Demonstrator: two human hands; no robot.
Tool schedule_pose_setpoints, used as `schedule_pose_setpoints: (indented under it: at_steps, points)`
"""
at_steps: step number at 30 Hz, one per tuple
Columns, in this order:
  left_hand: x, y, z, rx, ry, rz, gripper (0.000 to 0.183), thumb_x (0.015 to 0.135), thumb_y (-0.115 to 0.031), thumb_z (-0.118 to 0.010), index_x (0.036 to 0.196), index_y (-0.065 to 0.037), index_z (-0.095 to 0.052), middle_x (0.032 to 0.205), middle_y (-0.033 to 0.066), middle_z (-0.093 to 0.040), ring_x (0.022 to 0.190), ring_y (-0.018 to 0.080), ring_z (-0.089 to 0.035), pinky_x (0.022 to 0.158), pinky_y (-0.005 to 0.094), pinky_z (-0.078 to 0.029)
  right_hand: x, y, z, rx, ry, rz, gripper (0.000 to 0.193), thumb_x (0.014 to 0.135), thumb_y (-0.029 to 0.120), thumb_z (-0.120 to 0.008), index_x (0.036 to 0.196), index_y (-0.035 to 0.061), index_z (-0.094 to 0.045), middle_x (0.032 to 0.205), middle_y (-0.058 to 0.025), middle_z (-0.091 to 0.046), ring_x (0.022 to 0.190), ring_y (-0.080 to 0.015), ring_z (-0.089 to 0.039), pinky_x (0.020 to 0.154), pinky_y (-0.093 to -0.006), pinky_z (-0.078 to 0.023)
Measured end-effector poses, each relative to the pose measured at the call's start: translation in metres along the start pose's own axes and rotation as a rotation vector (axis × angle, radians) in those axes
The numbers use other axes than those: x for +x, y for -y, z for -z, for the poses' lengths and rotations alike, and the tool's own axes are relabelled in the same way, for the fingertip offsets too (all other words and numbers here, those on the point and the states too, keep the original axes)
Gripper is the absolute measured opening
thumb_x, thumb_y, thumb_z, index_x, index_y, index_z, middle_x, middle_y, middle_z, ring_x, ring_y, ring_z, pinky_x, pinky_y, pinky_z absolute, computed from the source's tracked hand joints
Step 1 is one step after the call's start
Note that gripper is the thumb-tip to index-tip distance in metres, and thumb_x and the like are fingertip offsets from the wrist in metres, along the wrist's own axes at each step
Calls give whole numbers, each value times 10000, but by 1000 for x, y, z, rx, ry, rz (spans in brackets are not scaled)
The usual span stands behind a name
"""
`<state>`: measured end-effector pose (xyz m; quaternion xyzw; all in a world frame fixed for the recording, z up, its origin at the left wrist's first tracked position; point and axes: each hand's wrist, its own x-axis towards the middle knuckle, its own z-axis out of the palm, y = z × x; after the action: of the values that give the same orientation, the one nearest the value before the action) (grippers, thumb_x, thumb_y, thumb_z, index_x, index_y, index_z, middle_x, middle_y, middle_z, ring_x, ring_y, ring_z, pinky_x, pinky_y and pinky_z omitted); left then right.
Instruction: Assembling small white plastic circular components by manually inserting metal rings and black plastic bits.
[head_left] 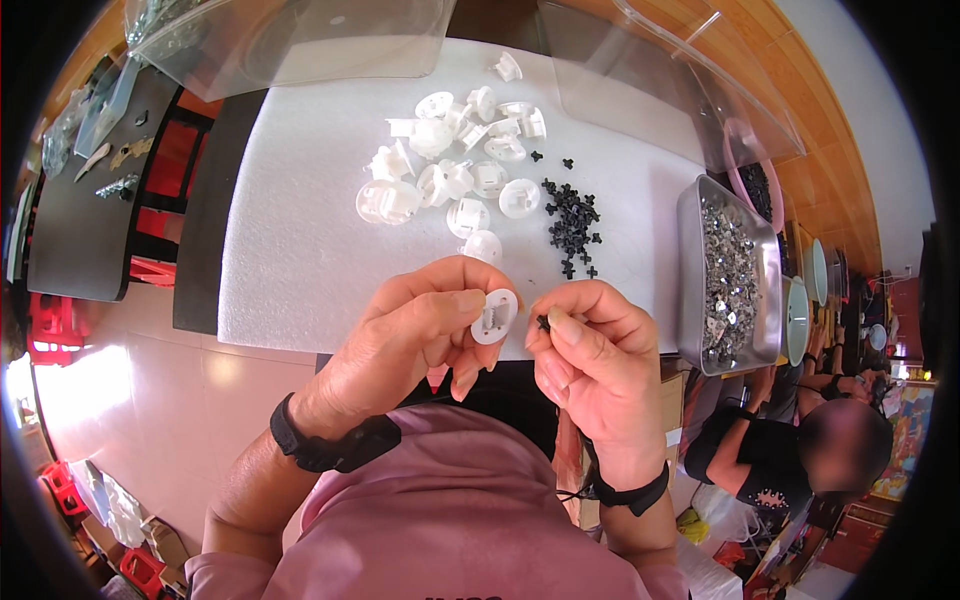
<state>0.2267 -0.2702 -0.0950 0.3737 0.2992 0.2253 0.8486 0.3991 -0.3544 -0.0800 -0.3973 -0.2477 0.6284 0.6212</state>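
Left hand (415, 325), nearly closed, pinches 1 round white part (495, 317) | right hand (605, 370), just beside, pinches 1 black piece (543, 323) | I'd hold both steady, square

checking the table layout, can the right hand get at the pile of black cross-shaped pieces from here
Probably yes: the pile of black cross-shaped pieces lies just ahead of the right hand with nothing visible in between, though that hand pinches a small black piece.

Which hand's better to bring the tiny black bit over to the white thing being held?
Probably the right hand: it already pinches the black bit at its fingertips, close to the left hand, which is busy holding the white part.
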Motion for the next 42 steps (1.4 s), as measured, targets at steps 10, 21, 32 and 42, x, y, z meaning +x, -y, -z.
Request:
schedule_pose_setpoints:
  at_steps: [10,21,32,42]
  points:
    - [-1,1,4,-1,36,19,348,917,-241,-453,1101,38,-553,753,89,-606,534,130,-558,461,212,-381,1,-2,6,163,95,-94,169,931,85,-611,1052,-34,-617,851,-90,-647,555,-45,-444,444,-191,-315]
    - [-1,-2,0,-31,28,1,283,922,-184,-449,1003,71,-543,766,159,-613,531,192,-538,513,283,-451,1,-2,8,190,128,-117,186,920,67,-616,1065,-49,-616,859,-106,-640,552,-45,-449,440,-187,-335]
    - [0,-2,0,-55,31,4,257,918,-163,-449,989,65,-545,702,130,-584,493,179,-510,536,300,-458,-10,-5,-4,-425,59,339,151,875,-81,-609,1023,-54,-619,908,-114,-645,641,-66,-561,506,-191,-442]
    - [-1,-2,-1,-58,15,7,250,910,-164,-462,985,58,-547,662,107,-559,477,172,-501,536,305,-457,-15,-15,-4,-677,-30,525,241,820,-154,-594,1044,-67,-612,906,-118,-623,687,-102,-594,582,-207,-479]
